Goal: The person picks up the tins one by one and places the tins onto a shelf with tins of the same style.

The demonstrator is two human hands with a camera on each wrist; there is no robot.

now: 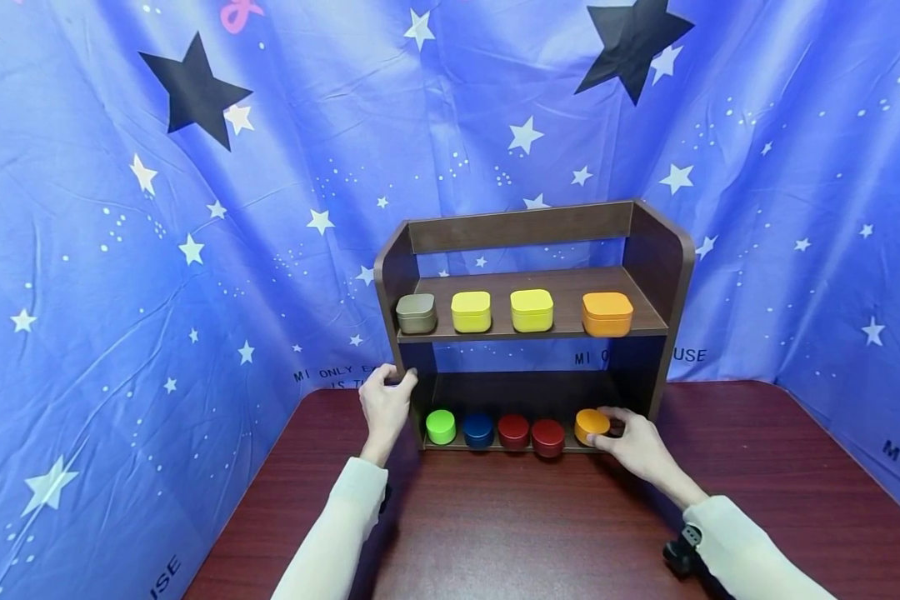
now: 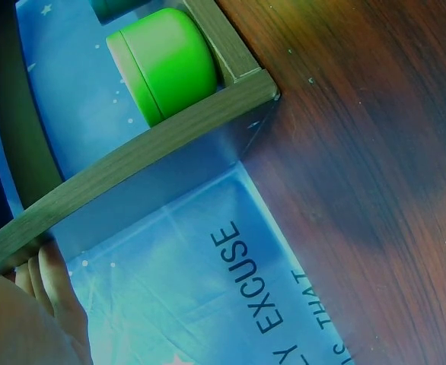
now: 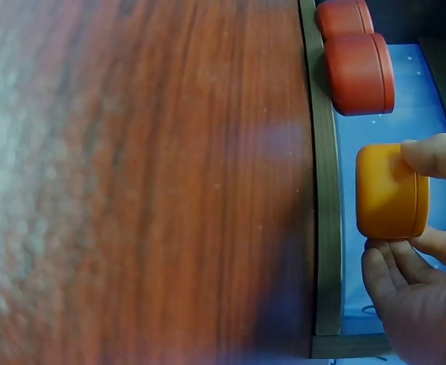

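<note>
A dark brown two-tier wooden shelf (image 1: pixel 521 232) stands on the table. On its left side panel rests my left hand (image 1: pixel 387 403), the thumb at the front edge and the fingers round the outer face (image 2: pixel 52 293). My right hand (image 1: pixel 640 447) pinches an orange round tin (image 1: pixel 592 425) at the right end of the lower tier, thumb on one side and fingers on the other (image 3: pixel 390 190). Left of that tin are two dark red round tins (image 1: pixel 513 432), a blue round tin (image 1: pixel 477 431) and a light green round tin (image 1: pixel 441 427).
On the upper tier stand a grey-green squarish tin (image 1: pixel 416 315), two yellow squarish tins (image 1: pixel 471 312) and an orange squarish tin (image 1: pixel 607 315). A blue star-patterned cloth (image 1: pixel 285 167) hangs behind and beside the reddish-brown table (image 1: pixel 525 533).
</note>
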